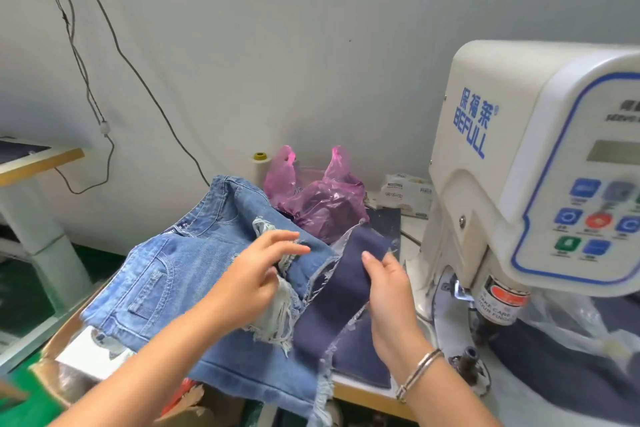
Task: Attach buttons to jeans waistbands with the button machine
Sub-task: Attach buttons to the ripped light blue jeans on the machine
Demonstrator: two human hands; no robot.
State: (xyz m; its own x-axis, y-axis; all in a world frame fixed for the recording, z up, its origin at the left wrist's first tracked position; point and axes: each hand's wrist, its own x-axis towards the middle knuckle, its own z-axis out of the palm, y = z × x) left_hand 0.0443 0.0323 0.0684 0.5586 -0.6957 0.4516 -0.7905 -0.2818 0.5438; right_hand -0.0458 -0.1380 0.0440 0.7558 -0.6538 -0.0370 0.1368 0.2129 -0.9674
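Note:
A stack of light-blue ripped denim shorts point(180, 274) lies on the left part of the table. My left hand point(258, 274) rests on the top pair near a frayed rip, fingers spread and slightly curled. A dark navy strip of fabric point(341, 291) with frayed edges lies beside the shorts. My right hand point(386, 284) pinches its right edge between thumb and fingers; a silver bangle circles that wrist. The white button machine point(526, 163) stands at the right, its press head point(497, 308) low over the table, to the right of my right hand.
A pink plastic bag point(322, 201) and a thread cone point(259, 163) sit at the back by the wall. Tissue packs point(407, 192) lie beside the machine. Clear plastic point(575, 319) lies under the machine head. Cables hang on the wall; a cardboard box point(69, 371) sits low left.

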